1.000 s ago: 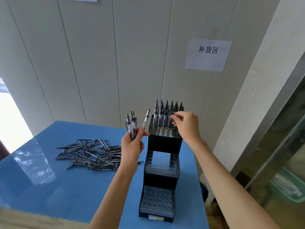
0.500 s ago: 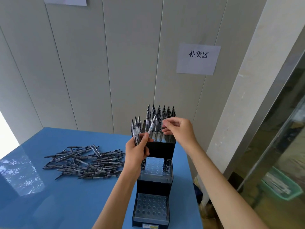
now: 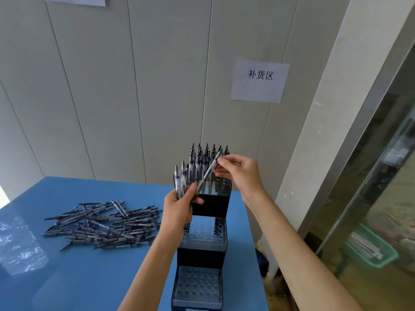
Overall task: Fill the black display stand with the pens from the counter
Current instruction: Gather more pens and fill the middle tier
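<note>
Black three-tier display stand, top tier full of pens; left hand gripping pen bundle, right hand pinching one pen; blue surface, grey panelled wall.

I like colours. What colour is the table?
Blue: the table looks shiny blue in the head view.

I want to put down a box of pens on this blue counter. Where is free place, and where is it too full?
Bare blue counter lies in front of the loose pen pile, toward the near edge and left of the black display stand. Another strip runs between the pile and the wall. The pile's patch is crowded, and both hands work at the stand's top tier.
</note>
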